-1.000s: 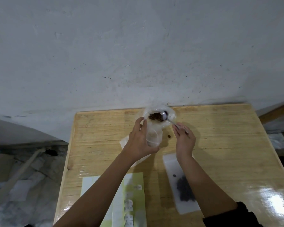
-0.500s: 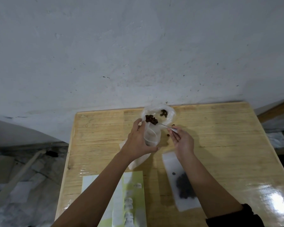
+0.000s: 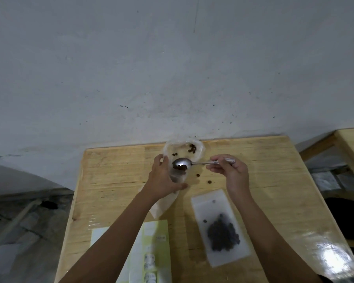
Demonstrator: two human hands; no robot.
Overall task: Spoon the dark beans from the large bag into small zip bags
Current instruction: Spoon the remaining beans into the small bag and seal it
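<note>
Left grip [image 3: 164, 178] curls round small bag [image 3: 178, 177], keeping its mouth open right under the spoon [image 3: 181, 164], whose handle right grip [image 3: 232, 172] pinches, likely to tip beans [image 3: 182, 168] in cleanly; large bag [image 3: 184, 149] lies just beyond.

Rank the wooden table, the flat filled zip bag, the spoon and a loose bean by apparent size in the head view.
1. wooden table
2. flat filled zip bag, though it lies nearer the camera than the spoon
3. spoon
4. loose bean

Bare forearms [image 3: 114, 237], bare hands [image 3: 164, 178].
</note>
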